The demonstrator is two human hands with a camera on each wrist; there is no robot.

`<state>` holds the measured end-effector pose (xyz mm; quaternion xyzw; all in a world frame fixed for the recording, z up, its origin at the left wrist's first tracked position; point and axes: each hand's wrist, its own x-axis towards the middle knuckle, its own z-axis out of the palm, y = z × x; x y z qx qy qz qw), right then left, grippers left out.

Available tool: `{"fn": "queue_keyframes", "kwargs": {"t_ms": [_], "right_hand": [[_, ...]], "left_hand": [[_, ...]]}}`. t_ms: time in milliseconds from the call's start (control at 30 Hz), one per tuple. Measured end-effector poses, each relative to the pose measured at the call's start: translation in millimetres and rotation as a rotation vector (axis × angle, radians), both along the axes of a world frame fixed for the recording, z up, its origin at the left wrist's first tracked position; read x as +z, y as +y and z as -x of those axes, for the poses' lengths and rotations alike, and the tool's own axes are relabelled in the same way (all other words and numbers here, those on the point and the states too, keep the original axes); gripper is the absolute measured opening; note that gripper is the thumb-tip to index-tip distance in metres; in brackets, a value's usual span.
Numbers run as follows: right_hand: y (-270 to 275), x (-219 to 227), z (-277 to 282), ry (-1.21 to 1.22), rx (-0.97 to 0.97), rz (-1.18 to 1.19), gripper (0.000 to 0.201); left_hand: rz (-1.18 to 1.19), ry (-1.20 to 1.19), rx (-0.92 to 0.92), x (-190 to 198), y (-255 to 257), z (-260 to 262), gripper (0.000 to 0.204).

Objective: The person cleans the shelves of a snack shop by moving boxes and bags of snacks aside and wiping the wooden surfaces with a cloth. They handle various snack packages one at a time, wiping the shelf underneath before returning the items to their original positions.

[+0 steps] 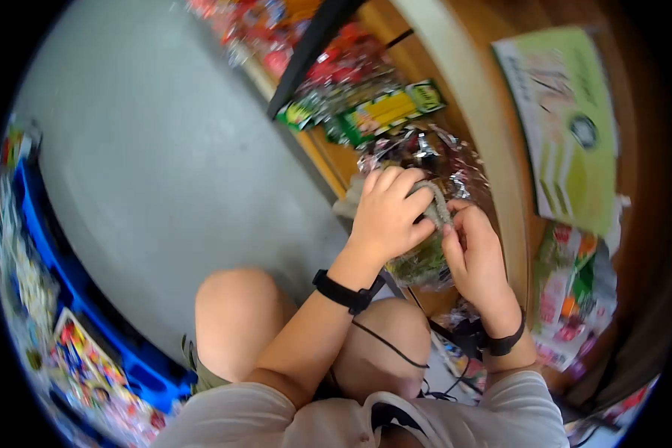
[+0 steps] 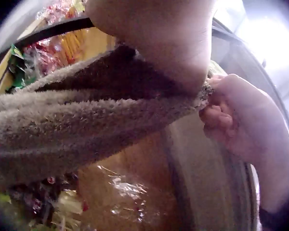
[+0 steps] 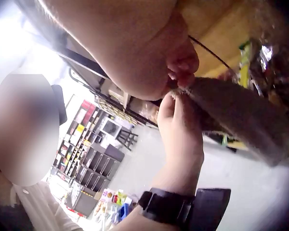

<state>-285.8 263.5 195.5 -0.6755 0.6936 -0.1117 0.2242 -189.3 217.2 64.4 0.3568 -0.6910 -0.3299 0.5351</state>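
A grey fluffy cloth (image 1: pixel 439 203) is held up between both hands, over the wooden shelf. My left hand (image 1: pixel 388 209) pinches its edge, and the right wrist view has those fingertips right beside my other hand's. My right hand (image 1: pixel 476 250) grips the same cloth with thumb and curled fingers. Seen from the left wrist, the cloth (image 2: pixel 82 125) hangs in long folds, stretching away from the pinched corner. Beneath the hands lies a clear plastic bag (image 1: pixel 425 265) with greenish contents, partly hidden by them.
Shiny dark-wrapped packets (image 1: pixel 433 149) and a green-yellow packet (image 1: pixel 392 110) lie along the shelf. A pale rail (image 1: pixel 493 112) runs along it at the right. Beyond that is a green-white package (image 1: pixel 567 127). A blue crate (image 1: pixel 75 276) stands on the floor at left.
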Motion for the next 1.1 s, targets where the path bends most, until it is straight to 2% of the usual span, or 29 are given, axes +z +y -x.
{"fn": "queue_keyframes", "kwargs": {"t_ms": [100,200,233,333,400,467,533,567,600,633,667,733,767,833,933,1000,1033,1100], "right_hand": [[-13.5,-7.8,-11.3,-0.021,0.048,-0.063,0.010],[-25.7,-10.9,-17.0,-0.094,0.090,-0.112,0.010],[-29.7,-14.5,-20.6,-0.130,0.096,-0.154,0.010],[-36.1,-17.2,-49.9,-0.134,0.198,-0.122,0.010],[-38.9,-18.4,-59.9,-0.219,0.257,-0.095,0.014],[-37.6,-5.8,-80.2,-0.443,0.164,-0.179,0.016],[-19.4,12.7,-92.9,-0.377,0.251,-0.218,0.017],[-4.2,23.8,-97.9,-0.366,0.287,-0.304,0.016],[10.6,35.3,-100.2,-0.435,0.388,-0.440,0.016],[35.4,44.0,-101.5,-0.447,0.527,-0.519,0.016],[56.1,68.2,-105.0,-0.468,0.572,-0.818,0.014],[97.0,117.0,-112.1,-0.363,0.652,-1.417,0.012],[202.0,82.2,-94.5,-0.567,0.895,-1.231,0.019],[233.8,97.4,-94.2,-0.662,0.925,-1.277,0.020],[255.5,120.6,-90.6,-0.811,1.029,-1.340,0.023],[261.6,133.0,-92.0,-0.927,0.767,-1.486,0.027],[263.3,139.5,-93.0,-0.984,0.626,-1.548,0.028],[262.2,147.6,-89.6,-1.013,0.565,-1.546,0.028]], "left_hand": [[-0.153,-0.068,0.061,4.3,2.5,-19.2,0.027],[-0.300,-0.020,0.075,13.5,2.6,-40.1,0.032],[-0.354,-0.007,0.145,15.6,1.5,-49.5,0.039],[-0.511,-0.024,0.183,26.7,3.5,-79.4,0.045],[-0.397,-0.081,0.296,19.9,10.9,-88.4,0.033],[-0.339,0.020,0.408,37.7,16.3,-108.9,0.024],[-0.292,0.131,0.595,60.6,18.7,-135.3,0.022],[-0.292,0.212,0.690,73.0,19.9,-145.3,0.022],[-0.376,0.219,0.718,85.4,25.6,-158.8,0.021],[-0.358,0.199,0.743,96.0,32.3,-169.5,0.022],[-0.330,0.178,0.752,110.8,36.2,-180.6,0.023],[-0.382,0.230,0.741,135.3,51.3,-203.4,0.019],[-0.405,0.279,0.751,149.9,56.9,-213.7,0.018],[-0.419,0.317,0.763,178.3,71.5,-235.3,0.017],[-0.419,0.202,0.741,212.2,96.5,-273.8,0.015],[-0.419,0.212,0.801,229.9,104.8,-280.3,0.016],[-0.438,0.100,0.779,230.0,113.4,-289.7,0.015],[-0.494,0.068,0.788,232.8,123.6,-294.0,0.016]]}}
